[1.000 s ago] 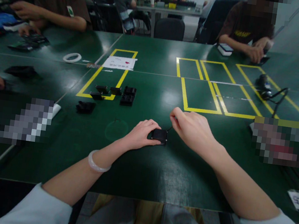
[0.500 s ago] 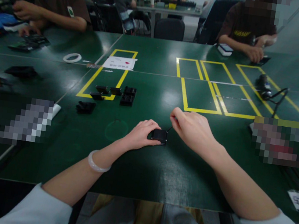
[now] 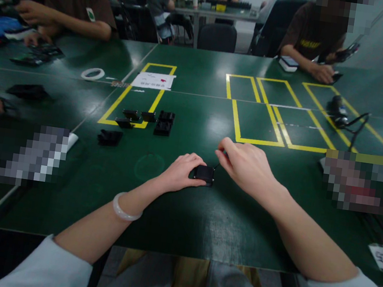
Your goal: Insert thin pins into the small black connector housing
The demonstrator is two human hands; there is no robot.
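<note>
My left hand (image 3: 182, 173) rests on the green table (image 3: 181, 218) with its fingers curled round the left side of a small black box-shaped part (image 3: 204, 174). My right hand (image 3: 245, 166) hovers just right of and above that part, fingers pinched round a thin dark tool whose tip touches the part's upper right corner. A pale bangle (image 3: 124, 208) sits on my left wrist. Several more black parts (image 3: 164, 122) lie to the upper left beside a yellow taped rectangle (image 3: 137, 95).
Yellow tape outlines (image 3: 270, 112) mark the table ahead. A tape roll (image 3: 92, 73) and a white paper (image 3: 152, 80) lie beyond. A cabled tool (image 3: 338, 112) sits at right. Other people work at the left side and across the table.
My hands stay nearly still on the black part. The person at the far right has raised a hand with a dark object.
</note>
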